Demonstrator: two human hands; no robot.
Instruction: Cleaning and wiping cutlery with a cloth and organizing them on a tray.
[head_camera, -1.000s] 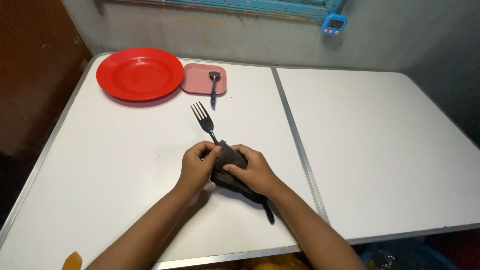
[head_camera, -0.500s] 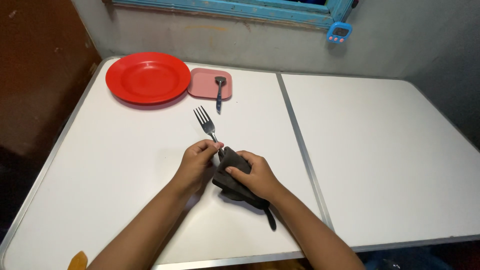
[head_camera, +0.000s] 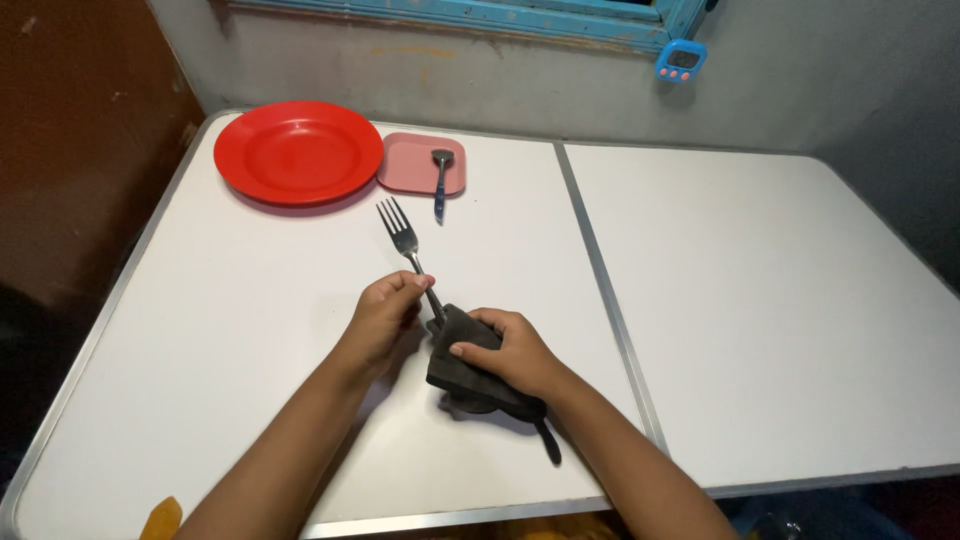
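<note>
the left hand (head_camera: 385, 312) pinched the neck of a silver metal fork (head_camera: 408, 243), tines pointing toward the round red plastic plate (head_camera: 297, 153); the right hand (head_camera: 512, 350) closed around a dark grey folded cloth (head_camera: 462, 362) wrapped over the fork's handle, low over the white bench (head_camera: 240, 330)

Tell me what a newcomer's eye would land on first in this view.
First the two hands at the table's near middle: the left hand pinches a metal fork by its handle, while the right hand presses a dark cloth around the handle's lower end. Next, the bright red plate at the far left of the white table, with a pink dish holding a spoon beside it.
</note>
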